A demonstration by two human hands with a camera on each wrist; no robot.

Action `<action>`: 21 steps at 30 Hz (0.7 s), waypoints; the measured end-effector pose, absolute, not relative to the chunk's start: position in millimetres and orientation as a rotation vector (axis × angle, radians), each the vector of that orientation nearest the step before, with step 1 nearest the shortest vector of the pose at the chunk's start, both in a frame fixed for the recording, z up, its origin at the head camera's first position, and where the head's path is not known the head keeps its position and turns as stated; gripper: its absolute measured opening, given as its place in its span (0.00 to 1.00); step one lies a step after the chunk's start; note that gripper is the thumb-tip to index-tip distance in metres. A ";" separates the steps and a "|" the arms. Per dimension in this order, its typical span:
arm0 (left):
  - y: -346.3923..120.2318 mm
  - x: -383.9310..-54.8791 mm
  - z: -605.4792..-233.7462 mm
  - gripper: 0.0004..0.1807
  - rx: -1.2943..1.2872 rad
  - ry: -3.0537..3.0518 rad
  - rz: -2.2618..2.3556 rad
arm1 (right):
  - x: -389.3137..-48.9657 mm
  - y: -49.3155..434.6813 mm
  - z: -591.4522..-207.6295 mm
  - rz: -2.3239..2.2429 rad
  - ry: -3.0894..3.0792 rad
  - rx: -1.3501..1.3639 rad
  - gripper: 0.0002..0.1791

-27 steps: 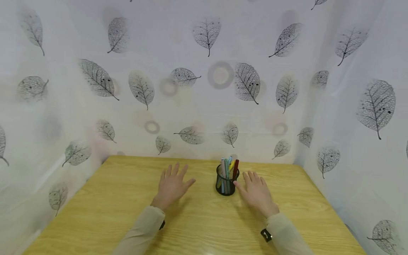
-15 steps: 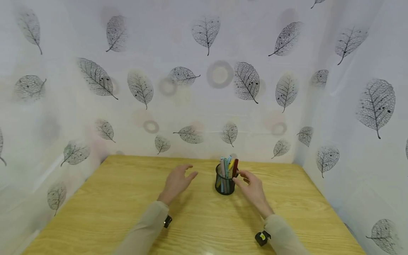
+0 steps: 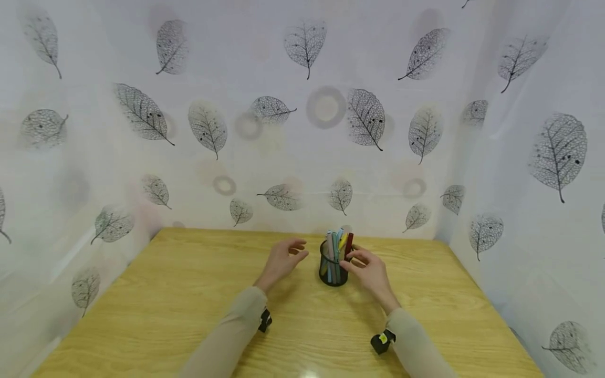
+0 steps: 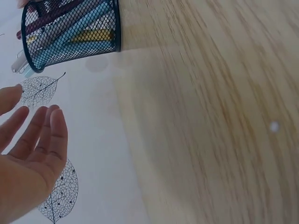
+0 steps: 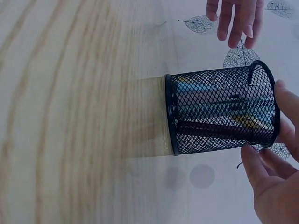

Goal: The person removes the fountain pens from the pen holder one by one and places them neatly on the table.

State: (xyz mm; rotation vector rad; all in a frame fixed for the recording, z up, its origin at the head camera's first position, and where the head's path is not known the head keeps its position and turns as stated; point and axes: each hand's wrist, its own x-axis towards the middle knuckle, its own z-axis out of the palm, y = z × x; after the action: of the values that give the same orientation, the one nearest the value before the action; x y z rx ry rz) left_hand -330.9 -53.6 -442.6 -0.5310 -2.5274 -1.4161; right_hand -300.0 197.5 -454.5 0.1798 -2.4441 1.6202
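A black wire-mesh pen holder (image 3: 333, 273) stands upright on the wooden table. Several markers fill it, among them a dark red marker (image 3: 349, 244) at its right side and pale blue and yellow ones. My right hand (image 3: 373, 273) is at the holder's right side, thumb in front and fingers curved round near the rim; in the right wrist view its fingertips (image 5: 250, 151) meet the rim. My left hand (image 3: 281, 260) hovers left of the holder, apart from it, fingers loosely bent with nothing in them. The left wrist view shows this left hand (image 4: 35, 149) below the holder's rim.
The yellow wood-grain table (image 3: 189, 294) reaches back to a white curtain (image 3: 264, 157) printed with leaves, which also hangs at both sides. A small black wrist camera (image 3: 382, 341) is strapped under the right sleeve.
My left hand has moved right, closer to the pen holder, its spread fingers now bent. My right hand's fingers have curved in around the holder's rim. The holder stays in place.
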 end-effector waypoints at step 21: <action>-12.5 -348.0 -444.4 0.14 -0.496 -2.273 -1.707 | -306.1 194.9 -458.0 1.694 -2.403 0.143 0.16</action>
State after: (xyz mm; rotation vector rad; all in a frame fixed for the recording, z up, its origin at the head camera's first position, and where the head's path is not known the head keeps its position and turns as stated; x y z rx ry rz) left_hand -348.0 -12.5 -444.4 -0.4960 -2.2726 -1.7066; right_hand -306.1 194.9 -458.0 0.1427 -2.4034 1.6944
